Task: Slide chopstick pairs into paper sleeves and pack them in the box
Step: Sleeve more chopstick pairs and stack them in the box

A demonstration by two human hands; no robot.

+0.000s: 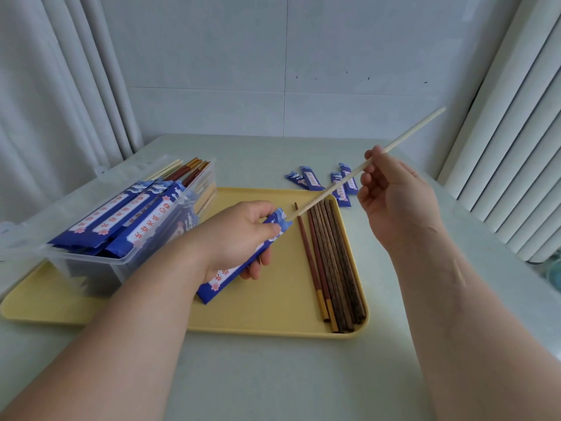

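Wide pale table (273, 384) fills the frame, white curtains (45, 86) hanging at both sides. On it, a yellow tray (273, 314) runs from lower left to centre right, its left part hidden under a clear plastic box (91, 268).

The box sits at centre left, stacked with filled sleeves (121, 214): blue paper with a white band of red characters and pink blossoms. The print is too small and skewed to read. Brown, gold-tipped and pale chopstick ends poke out toward the back.

Left hand (236, 238), mid-frame, is wrapped round a blue sleeve (217, 285), thumb on top; the sleeve's middle is lost in the grip. Right hand (397, 199), up at centre right, pinches a pale chopstick (416, 125) at its middle. The lower tip sits right at the sleeve's mouth and the far end points to the upper right. One stick or two aligned? Cannot tell.

Dark chopsticks (334, 268) lie side by side along the tray's right edge. Beyond the tray's far edge, empty blue sleeves (312, 181) lie scattered on the table, partly crossed by the raised stick.
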